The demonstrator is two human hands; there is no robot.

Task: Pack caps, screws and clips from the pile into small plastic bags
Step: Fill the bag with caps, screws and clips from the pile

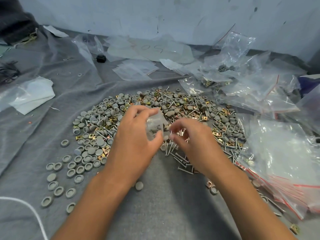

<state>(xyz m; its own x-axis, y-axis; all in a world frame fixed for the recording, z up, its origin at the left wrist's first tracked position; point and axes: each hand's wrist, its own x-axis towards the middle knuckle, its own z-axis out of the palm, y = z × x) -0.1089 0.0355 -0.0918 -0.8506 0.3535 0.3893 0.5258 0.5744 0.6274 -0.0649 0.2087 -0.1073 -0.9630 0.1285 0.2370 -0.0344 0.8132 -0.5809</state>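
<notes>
Grey cloth (155, 205) under everything, scuffed white wall (155, 14) behind. Left hand (135, 135) grips small clear bag (155, 125) holding caps; right hand (190, 135), blurred beside it, pinches screws (170, 135) over the pile (173, 108).

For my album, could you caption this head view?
Left hand holds a small bag while right hand picks screws.

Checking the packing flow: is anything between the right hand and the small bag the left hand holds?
Nothing visible. The right hand is blurred but sits just beside the small bag gripped by the left hand, above the pile.
</notes>
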